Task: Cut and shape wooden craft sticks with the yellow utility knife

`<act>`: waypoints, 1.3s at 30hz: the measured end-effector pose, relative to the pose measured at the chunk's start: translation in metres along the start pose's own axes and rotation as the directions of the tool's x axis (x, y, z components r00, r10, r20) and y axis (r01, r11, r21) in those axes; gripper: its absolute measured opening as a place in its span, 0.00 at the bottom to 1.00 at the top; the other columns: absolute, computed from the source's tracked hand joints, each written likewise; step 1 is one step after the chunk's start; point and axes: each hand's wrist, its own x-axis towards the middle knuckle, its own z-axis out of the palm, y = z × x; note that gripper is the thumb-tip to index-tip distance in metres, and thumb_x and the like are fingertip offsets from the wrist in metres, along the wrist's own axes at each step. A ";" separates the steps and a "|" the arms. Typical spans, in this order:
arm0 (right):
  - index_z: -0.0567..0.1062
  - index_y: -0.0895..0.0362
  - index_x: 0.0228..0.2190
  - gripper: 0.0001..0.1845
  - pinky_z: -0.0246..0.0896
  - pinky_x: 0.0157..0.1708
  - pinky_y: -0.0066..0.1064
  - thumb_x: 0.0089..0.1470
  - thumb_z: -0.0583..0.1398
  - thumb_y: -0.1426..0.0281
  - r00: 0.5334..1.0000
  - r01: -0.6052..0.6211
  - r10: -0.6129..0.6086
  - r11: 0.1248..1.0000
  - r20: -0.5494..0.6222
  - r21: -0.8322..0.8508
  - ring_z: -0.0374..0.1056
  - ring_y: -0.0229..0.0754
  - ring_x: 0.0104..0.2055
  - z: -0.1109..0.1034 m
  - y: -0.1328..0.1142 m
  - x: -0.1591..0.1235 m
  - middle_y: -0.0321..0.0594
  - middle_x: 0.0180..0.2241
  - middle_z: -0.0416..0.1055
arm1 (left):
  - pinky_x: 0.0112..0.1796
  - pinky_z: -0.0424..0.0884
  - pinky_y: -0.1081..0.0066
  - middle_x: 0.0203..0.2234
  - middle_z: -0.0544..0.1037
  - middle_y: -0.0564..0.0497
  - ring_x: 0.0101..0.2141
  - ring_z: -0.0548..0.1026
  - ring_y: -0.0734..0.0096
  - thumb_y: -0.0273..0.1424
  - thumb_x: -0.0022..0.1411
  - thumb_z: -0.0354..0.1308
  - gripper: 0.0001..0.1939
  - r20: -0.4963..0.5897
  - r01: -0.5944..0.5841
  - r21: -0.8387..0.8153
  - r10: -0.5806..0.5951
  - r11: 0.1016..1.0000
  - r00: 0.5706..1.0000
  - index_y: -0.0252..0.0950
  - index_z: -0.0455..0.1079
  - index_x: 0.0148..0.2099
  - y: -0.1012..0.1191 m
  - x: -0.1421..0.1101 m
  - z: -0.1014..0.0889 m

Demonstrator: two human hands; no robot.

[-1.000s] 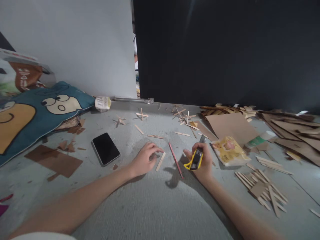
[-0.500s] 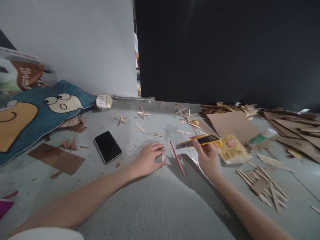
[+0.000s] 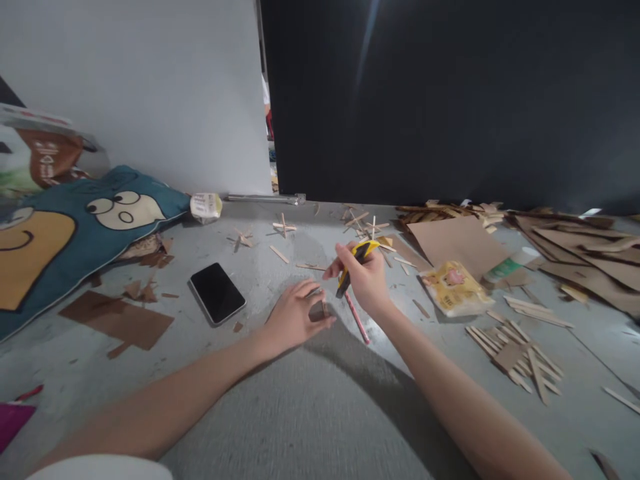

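Note:
My left hand (image 3: 299,312) rests low over the table, its thumb and fingertips curved to the two ends of a short wooden stick (image 3: 325,308). Most of that stick is hidden by the fingers. In my right hand (image 3: 367,277) is a yellow and black utility knife (image 3: 356,261), gripped and tilted with its front end pointing down and left. The knife's front end is just right of my left fingertips, apart from the stick. Beneath my right hand lies a red-and-white patterned pencil-like stick (image 3: 358,322) on the table.
A phone (image 3: 217,293) lies left of my left hand. Farther back are crossed wooden sticks (image 3: 284,227). To the right stand a yellow packet (image 3: 455,288), a pile of sticks (image 3: 520,357) and cardboard sheets (image 3: 457,245). A blue cushion (image 3: 100,220) is at left.
My right hand has swung left with the utility knife, from beside the yellow packet to close by my left hand. The knife now points downward. My left hand stays nearly in place.

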 end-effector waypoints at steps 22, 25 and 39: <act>0.55 0.52 0.16 0.31 0.38 0.09 0.21 0.46 0.72 0.59 0.962 -0.045 0.147 0.915 -0.229 0.400 0.40 0.25 0.09 0.020 0.031 -0.004 0.20 0.08 0.49 | 0.66 0.57 0.42 0.63 0.72 0.41 0.65 0.67 0.43 0.43 0.55 0.74 0.27 0.031 0.064 -0.028 -0.063 0.998 0.998 0.42 0.75 0.55 0.004 0.001 -0.001; 0.55 0.52 0.16 0.31 0.38 0.09 0.21 0.48 0.71 0.59 0.965 -0.056 0.152 0.917 -0.216 0.394 0.41 0.25 0.09 0.020 0.035 -0.004 0.20 0.08 0.49 | 0.66 0.57 0.42 0.63 0.72 0.40 0.64 0.67 0.43 0.44 0.55 0.73 0.27 0.039 0.070 -0.025 -0.069 0.997 0.997 0.41 0.75 0.55 0.005 0.001 -0.002; 0.56 0.52 0.17 0.31 0.40 0.09 0.21 0.51 0.71 0.56 0.985 -0.040 0.098 0.930 -0.143 0.366 0.41 0.26 0.08 0.020 0.039 -0.008 0.20 0.08 0.49 | 0.66 0.56 0.41 0.63 0.72 0.41 0.64 0.67 0.43 0.44 0.55 0.73 0.28 0.029 0.072 -0.031 -0.071 0.997 0.997 0.42 0.74 0.55 0.003 0.002 0.000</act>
